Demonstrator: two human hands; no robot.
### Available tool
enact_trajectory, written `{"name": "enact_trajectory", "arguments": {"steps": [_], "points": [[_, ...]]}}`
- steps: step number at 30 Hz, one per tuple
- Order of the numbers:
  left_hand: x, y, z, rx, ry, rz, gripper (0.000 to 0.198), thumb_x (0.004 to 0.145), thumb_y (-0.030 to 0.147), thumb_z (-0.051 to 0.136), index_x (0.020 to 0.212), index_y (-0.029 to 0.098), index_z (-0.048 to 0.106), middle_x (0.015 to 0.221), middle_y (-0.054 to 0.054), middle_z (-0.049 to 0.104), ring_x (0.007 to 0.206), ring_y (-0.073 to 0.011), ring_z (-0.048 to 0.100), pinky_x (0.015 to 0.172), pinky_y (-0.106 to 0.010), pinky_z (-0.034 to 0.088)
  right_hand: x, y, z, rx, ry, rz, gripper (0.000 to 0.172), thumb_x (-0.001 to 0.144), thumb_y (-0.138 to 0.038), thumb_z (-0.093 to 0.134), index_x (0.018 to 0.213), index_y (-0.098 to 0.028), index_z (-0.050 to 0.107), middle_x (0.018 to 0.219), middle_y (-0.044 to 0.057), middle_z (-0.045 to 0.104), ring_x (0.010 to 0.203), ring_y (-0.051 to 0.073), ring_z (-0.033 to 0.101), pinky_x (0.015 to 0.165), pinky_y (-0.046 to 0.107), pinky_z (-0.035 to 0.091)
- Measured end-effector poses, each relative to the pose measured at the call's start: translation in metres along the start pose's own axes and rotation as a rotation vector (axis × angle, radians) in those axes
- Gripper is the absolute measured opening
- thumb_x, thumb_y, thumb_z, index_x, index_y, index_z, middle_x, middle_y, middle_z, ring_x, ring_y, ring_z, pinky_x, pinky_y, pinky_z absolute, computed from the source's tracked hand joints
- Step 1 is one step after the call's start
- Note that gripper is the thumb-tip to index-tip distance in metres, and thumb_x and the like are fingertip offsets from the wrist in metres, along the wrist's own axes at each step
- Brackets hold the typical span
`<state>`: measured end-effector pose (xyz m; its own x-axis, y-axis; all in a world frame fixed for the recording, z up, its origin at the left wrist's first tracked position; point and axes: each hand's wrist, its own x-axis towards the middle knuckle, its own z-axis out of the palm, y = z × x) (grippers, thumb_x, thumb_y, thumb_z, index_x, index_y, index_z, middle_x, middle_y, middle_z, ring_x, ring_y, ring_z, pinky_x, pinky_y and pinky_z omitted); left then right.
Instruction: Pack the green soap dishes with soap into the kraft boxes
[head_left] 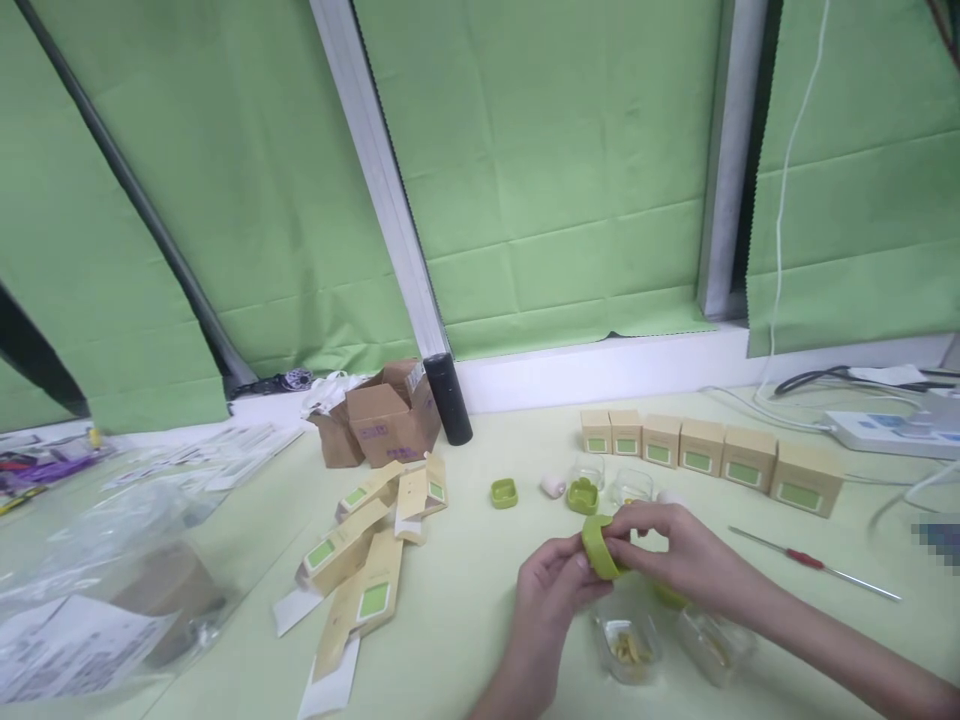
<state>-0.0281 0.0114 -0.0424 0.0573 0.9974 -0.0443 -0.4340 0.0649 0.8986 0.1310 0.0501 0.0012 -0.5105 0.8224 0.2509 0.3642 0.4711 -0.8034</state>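
Both hands grip a green plastic lid-like piece point(597, 550), tilted on edge above the table. My left hand point(547, 595) pinches its left side. From the right, my right hand point(671, 540) has its fingers closed on the upper edge. Below them stands a clear plastic container point(628, 655) with small yellowish pieces inside. Beside it lies another clear container point(716, 648), near a green part mostly hidden under my right forearm. Beyond the hands are a green square piece point(504, 493), a green flower-shaped piece point(583, 496) and a small pale pink item point(553, 486).
A row of small cardboard boxes point(701, 450) stands at the back right. Opened, flattened boxes point(375, 590) lie on the left. A brown carton point(394, 415) and black cylinder point(448, 400) are behind. A red-handled screwdriver point(806, 560) and power strip point(877, 432) lie right.
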Motion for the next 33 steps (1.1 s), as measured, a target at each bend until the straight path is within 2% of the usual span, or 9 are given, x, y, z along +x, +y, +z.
{"name": "enact_trajectory", "arguments": {"steps": [7, 12, 15, 18, 20, 23, 25, 29, 33], "points": [[0.008, -0.003, -0.007, 0.184, 0.038, 0.058, 0.035, 0.055, 0.04, 0.079, 0.067, 0.014, 0.059, 0.058, -0.002, 0.064, 0.055, -0.0129, 0.058, 0.05, -0.023, 0.048, -0.005, 0.002, 0.007, -0.049, 0.089, 0.05, 0.016, 0.079, -0.024, 0.056, 0.068, -0.021, 0.068, 0.076, 0.001, 0.069, 0.076, 0.02, 0.062, 0.071, 0.031, 0.048], [0.009, 0.0, -0.008, 0.195, -0.04, 0.042, 0.034, 0.057, 0.038, 0.078, 0.069, 0.015, 0.056, 0.056, 0.001, 0.059, 0.048, -0.0094, 0.05, 0.043, -0.02, 0.041, -0.005, -0.013, -0.005, 0.046, -0.093, 0.006, 0.017, 0.081, -0.027, 0.057, 0.073, -0.022, 0.071, 0.075, 0.001, 0.07, 0.075, 0.019, 0.062, 0.072, 0.032, 0.049], [0.003, 0.004, -0.005, 0.16, -0.097, 0.029, 0.024, 0.064, 0.032, 0.072, 0.071, 0.015, 0.057, 0.061, 0.001, 0.057, 0.054, -0.0106, 0.05, 0.048, -0.023, 0.044, -0.007, -0.016, -0.015, 0.065, -0.065, -0.073, 0.015, 0.081, -0.03, 0.057, 0.086, -0.023, 0.069, 0.088, 0.003, 0.068, 0.083, 0.019, 0.062, 0.078, 0.034, 0.049], [-0.001, 0.004, -0.004, 0.114, -0.134, -0.008, 0.015, 0.066, 0.021, 0.067, 0.076, 0.016, 0.057, 0.067, 0.002, 0.056, 0.061, -0.011, 0.05, 0.056, -0.024, 0.044, -0.01, -0.012, -0.014, -0.089, -0.067, -0.224, 0.053, 0.066, -0.033, 0.074, 0.116, -0.026, 0.057, 0.122, 0.006, 0.055, 0.111, 0.025, 0.051, 0.093, 0.039, 0.042], [-0.001, 0.002, -0.006, 0.118, -0.134, -0.012, 0.019, 0.064, 0.016, 0.066, 0.081, 0.016, 0.059, 0.07, 0.002, 0.055, 0.065, -0.0104, 0.049, 0.061, -0.022, 0.041, -0.011, -0.009, -0.011, -0.183, -0.156, -0.318, 0.065, 0.063, -0.032, 0.077, 0.122, -0.029, 0.051, 0.124, 0.005, 0.055, 0.114, 0.024, 0.049, 0.094, 0.039, 0.04], [0.002, 0.001, -0.01, 0.144, -0.125, -0.016, 0.02, 0.065, 0.016, 0.066, 0.084, 0.015, 0.061, 0.076, 0.001, 0.053, 0.071, -0.0105, 0.045, 0.064, -0.021, 0.037, -0.012, -0.01, -0.007, -0.228, -0.155, -0.403, 0.05, 0.07, -0.027, 0.072, 0.117, -0.029, 0.053, 0.104, 0.001, 0.066, 0.096, 0.019, 0.059, 0.086, 0.036, 0.043], [0.004, 0.003, -0.013, 0.158, -0.152, -0.011, 0.016, 0.067, 0.02, 0.067, 0.08, 0.015, 0.06, 0.082, -0.001, 0.052, 0.076, -0.0122, 0.045, 0.066, -0.022, 0.037, -0.012, -0.012, -0.007, -0.244, -0.108, -0.444, 0.053, 0.069, -0.026, 0.072, 0.118, -0.029, 0.051, 0.1, 0.0, 0.068, 0.09, 0.018, 0.061, 0.084, 0.036, 0.041], [0.002, 0.011, -0.013, 0.151, -0.205, 0.051, 0.019, 0.066, 0.026, 0.07, 0.072, 0.015, 0.057, 0.079, 0.0, 0.048, 0.075, -0.0126, 0.043, 0.064, -0.022, 0.035, -0.013, -0.014, -0.007, -0.279, -0.037, -0.481, 0.053, 0.07, -0.025, 0.072, 0.118, -0.03, 0.049, 0.098, -0.001, 0.068, 0.089, 0.019, 0.061, 0.087, 0.04, 0.037], [-0.004, 0.016, -0.009, 0.019, -0.271, -0.033, 0.021, 0.07, 0.029, 0.067, 0.082, 0.015, 0.055, 0.073, 0.002, 0.047, 0.064, -0.0096, 0.041, 0.058, -0.022, 0.032, -0.012, -0.015, -0.004, -0.284, -0.009, -0.465, 0.045, 0.073, -0.024, 0.069, 0.114, -0.028, 0.05, 0.099, 0.001, 0.068, 0.09, 0.02, 0.062, 0.082, 0.037, 0.04]]}}
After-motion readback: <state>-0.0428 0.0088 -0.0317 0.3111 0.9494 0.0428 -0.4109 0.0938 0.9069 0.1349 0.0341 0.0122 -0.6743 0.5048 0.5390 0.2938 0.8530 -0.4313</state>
